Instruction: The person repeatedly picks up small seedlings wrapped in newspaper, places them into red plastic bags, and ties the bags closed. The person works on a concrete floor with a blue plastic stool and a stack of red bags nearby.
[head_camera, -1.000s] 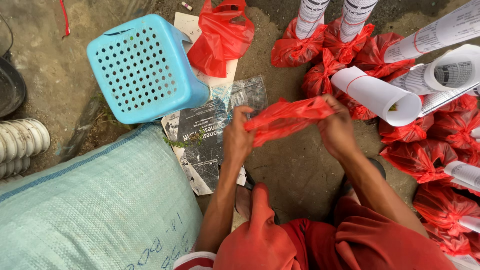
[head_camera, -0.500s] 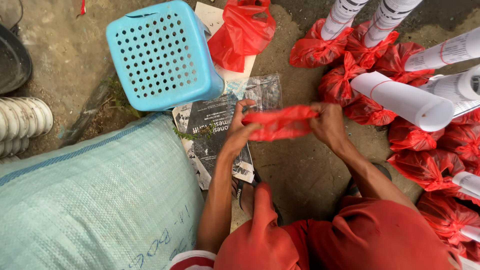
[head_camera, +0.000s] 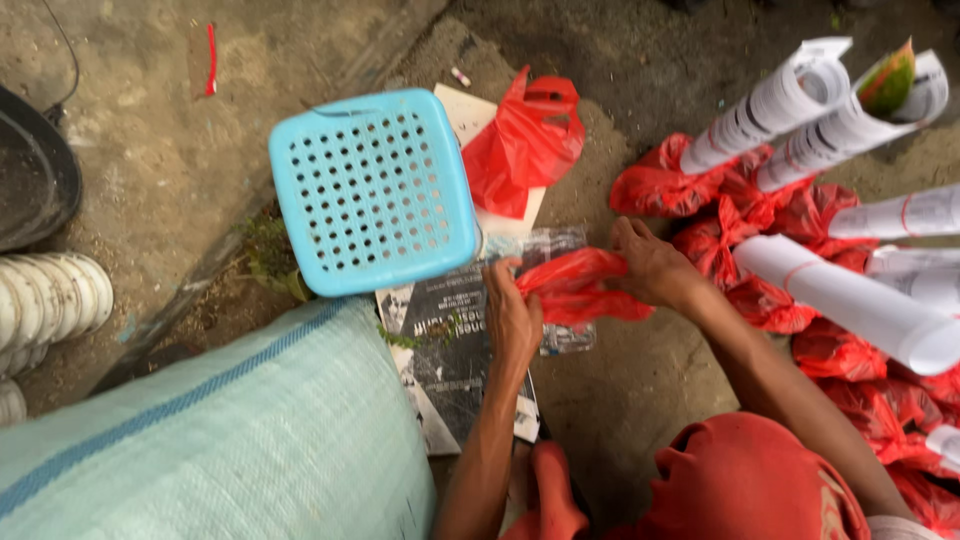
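Both my hands grip a crumpled red plastic bag (head_camera: 578, 287) stretched between them above the dirt ground. My left hand (head_camera: 512, 318) pinches its left end over a dark printed sheet (head_camera: 455, 350). My right hand (head_camera: 655, 266) holds its right end. Right of my right hand lies a pile of red bags (head_camera: 760, 230) wrapped around the bases of white rolled paper cones (head_camera: 850, 300).
A light blue perforated plastic stool (head_camera: 372, 190) stands upper centre. A loose red bag (head_camera: 525, 140) lies beside it. A large pale green woven sack (head_camera: 220, 440) fills the lower left. A dark round object (head_camera: 35, 180) and stacked white cups (head_camera: 50, 300) sit at the left edge.
The view has shifted, so the stool and papers appear further right. My hands have drawn closer together on the red bag.
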